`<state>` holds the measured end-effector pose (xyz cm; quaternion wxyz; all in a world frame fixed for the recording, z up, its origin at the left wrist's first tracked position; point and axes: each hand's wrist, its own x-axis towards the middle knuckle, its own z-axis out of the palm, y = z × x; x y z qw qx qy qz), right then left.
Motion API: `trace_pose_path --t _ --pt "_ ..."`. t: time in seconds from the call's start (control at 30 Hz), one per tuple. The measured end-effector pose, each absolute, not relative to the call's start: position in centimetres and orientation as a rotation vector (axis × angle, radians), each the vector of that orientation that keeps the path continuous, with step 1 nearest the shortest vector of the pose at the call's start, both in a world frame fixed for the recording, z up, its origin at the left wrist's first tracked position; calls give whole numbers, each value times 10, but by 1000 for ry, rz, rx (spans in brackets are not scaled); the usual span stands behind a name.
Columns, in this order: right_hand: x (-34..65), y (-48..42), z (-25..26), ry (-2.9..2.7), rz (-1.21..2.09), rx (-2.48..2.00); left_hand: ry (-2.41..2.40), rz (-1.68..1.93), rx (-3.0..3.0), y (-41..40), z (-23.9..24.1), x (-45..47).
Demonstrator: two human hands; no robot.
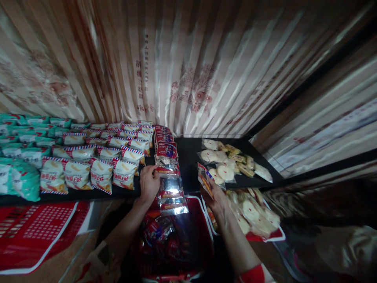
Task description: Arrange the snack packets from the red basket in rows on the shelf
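Note:
My right hand (216, 200) is closed round a small red and blue snack packet (205, 179), which it holds upright above the table's front edge. A column of flat, overlapping packets (169, 179) runs from the back of the table towards me; red printed fronts show at the far end and shiny silver at the near end. My left hand (149, 184) has its fingers closed at the left edge of this column, pinching a packet there. Below, a red basket (198, 212) contains several loose red and blue packets (160, 232), dim in shadow.
Puffed chip bags (77, 173) stand in rows to the left, with green bags (25, 179) beyond them. On the right lie wrapped pale round cakes (225, 172) and yellowish packs (246, 169). Another basket (278, 237) of pale packs stands below, and a red basket (35, 236) at left.

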<state>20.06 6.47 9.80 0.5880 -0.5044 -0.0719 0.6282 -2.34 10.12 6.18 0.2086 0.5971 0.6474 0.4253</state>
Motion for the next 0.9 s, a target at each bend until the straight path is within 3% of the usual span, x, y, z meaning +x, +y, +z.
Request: trace_pose_path --t 0.3,0.63,0.9 --pt "198 41 91 -128 1603 -1266 1807 1113 1727 103 72 -13" --pt "175 42 113 -438 1310 -1302 1845 1136 1773 93 84 -21" --pt "164 34 120 -642 1233 -1278 1810 660 2135 122 94 -5"
